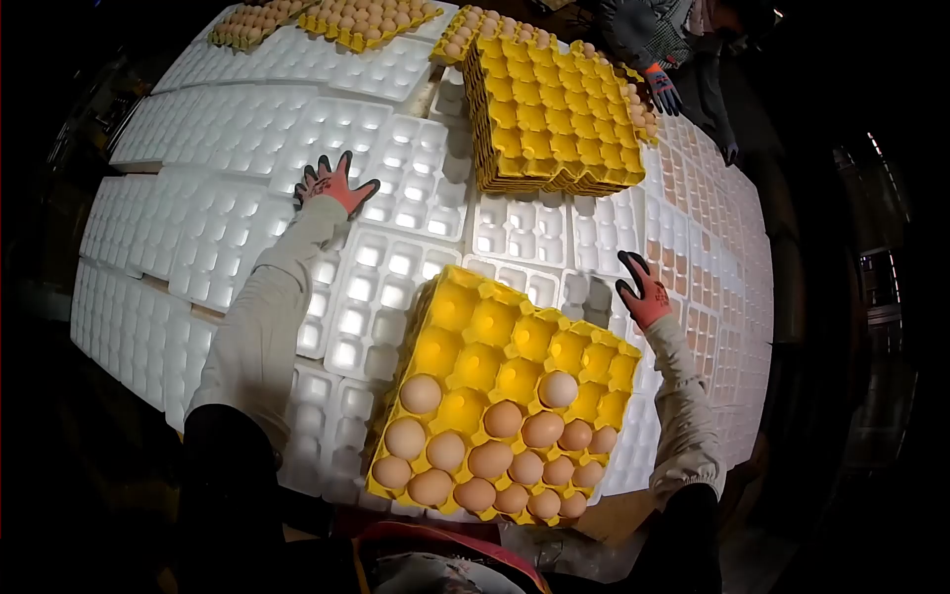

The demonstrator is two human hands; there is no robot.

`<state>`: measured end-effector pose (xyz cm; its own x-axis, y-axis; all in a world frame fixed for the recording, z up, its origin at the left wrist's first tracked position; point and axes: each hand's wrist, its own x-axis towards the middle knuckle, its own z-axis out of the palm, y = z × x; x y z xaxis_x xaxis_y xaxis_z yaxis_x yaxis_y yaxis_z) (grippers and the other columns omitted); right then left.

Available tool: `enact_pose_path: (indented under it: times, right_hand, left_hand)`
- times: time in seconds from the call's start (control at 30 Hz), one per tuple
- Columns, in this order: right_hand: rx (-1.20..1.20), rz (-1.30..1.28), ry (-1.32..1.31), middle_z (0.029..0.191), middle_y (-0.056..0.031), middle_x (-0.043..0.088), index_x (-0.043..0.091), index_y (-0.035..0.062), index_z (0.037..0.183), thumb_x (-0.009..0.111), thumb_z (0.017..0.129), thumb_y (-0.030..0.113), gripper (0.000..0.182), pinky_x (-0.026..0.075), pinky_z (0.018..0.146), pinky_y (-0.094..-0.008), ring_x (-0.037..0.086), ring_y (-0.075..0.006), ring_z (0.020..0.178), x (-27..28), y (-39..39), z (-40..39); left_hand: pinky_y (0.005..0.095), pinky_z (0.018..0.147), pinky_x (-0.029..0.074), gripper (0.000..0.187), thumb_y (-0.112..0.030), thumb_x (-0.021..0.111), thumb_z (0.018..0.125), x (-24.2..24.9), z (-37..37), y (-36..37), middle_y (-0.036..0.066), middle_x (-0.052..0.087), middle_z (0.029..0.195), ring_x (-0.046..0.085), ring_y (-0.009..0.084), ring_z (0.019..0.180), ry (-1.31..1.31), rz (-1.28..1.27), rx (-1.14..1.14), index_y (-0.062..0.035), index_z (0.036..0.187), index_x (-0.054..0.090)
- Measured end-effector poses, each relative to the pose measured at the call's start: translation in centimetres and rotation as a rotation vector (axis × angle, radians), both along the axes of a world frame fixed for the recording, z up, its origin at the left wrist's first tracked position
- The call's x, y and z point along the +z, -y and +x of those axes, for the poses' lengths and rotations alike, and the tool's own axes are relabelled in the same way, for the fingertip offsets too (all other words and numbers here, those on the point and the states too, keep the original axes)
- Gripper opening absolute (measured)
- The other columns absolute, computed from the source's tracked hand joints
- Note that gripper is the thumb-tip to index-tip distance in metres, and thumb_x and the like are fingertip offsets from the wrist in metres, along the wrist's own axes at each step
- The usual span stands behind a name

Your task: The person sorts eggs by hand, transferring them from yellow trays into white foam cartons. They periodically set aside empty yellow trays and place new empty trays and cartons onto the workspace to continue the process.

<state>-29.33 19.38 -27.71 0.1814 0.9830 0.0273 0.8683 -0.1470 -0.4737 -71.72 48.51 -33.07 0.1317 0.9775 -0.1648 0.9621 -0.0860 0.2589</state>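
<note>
My left hand (334, 186), in a pink glove with dark fingertips, is stretched forward with its fingers spread over a white foam egg tray (411, 173). Nothing shows in it. My right hand (645, 292), gloved the same way, is held apart from the other, its fingers open beside the far right corner of a yellow egg tray (450, 342). That tray lies nearest my body, with brown eggs (491, 459) filling its near rows and mostly bare cups at its far side. Between and beyond my hands stands a tall stack of yellow egg trays (554, 109).
White foam trays (228, 129) cover the broad surface. Some at the right hold brown eggs (673, 262). Yellow trays full of eggs (366, 18) sit along the far edge. At the far right, a co-worker's gloved hand (663, 89) is close to the egg trays.
</note>
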Motion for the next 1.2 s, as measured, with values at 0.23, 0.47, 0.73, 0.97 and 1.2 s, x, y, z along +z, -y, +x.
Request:
enact_pose_path:
  times: [0.23,0.47,0.73,0.97,1.2]
  right_hand:
    - [0.037,-0.404,0.449,0.14,-0.0109,0.031,0.038,0.0305,0.135,0.067,0.069,0.049,0.074,0.039,0.094,-0.0483,0.042,-0.0335,0.119,-4.4,-11.5,-4.5]
    - [-0.127,-0.383,0.521,0.118,-0.0167,0.04,0.041,0.0175,0.132,0.065,0.073,0.043,0.069,0.051,0.072,-0.0387,0.061,-0.0299,0.091,-7.2,-11.0,-5.6]
    - [-0.069,-0.292,0.279,0.113,-0.0185,0.048,0.049,0.0159,0.125,0.069,0.07,0.031,0.061,0.05,0.077,-0.0394,0.06,-0.0311,0.09,-7.4,-11.2,-2.9]
    - [-0.06,-0.281,0.264,0.104,-0.0148,0.056,0.052,0.0129,0.119,0.07,0.069,0.028,0.055,0.049,0.076,-0.0397,0.059,-0.0292,0.091,-9.2,-12.0,-1.2]
    - [-0.169,-0.371,0.422,0.102,-0.0121,0.061,0.049,0.0122,0.12,0.068,0.073,0.039,0.058,0.049,0.078,-0.0374,0.06,-0.0275,0.093,-7.3,-12.2,-4.5]
  left_hand:
    - [0.0642,0.102,0.019,0.097,-0.063,0.067,0.059,-2.7,5.3,-4.5,0.014,0.012,0.15,0.018,0.0451,0.133,-0.129,-0.125,0.082,-0.0357,0.141,0.025]
    - [0.0567,0.093,0.034,0.08,-0.038,0.069,0.057,-3.0,4.9,-4.7,0.014,0.027,0.141,0.039,0.0368,0.122,-0.031,-0.104,0.039,-0.034,0.132,0.043]
    - [0.0383,0.097,0.036,0.05,-0.043,0.054,0.082,-0.3,-4.7,-7.8,0.008,0.051,0.125,0.046,0.0278,0.116,0.002,0.321,-0.117,-0.0215,0.127,0.049]
    - [0.0563,0.107,0.016,0.07,-0.058,0.057,0.074,-4.0,-14.7,-13.9,0.004,0.025,0.148,0.023,0.0357,0.133,-0.16,-0.004,0.234,-0.0321,0.136,0.036]
    - [0.0475,0.107,0.02,0.042,-0.033,0.062,0.079,-11.8,-16.7,-15.4,0.006,0.054,0.125,0.045,0.0269,0.12,-0.034,0.309,-0.052,-0.0188,0.118,0.057]
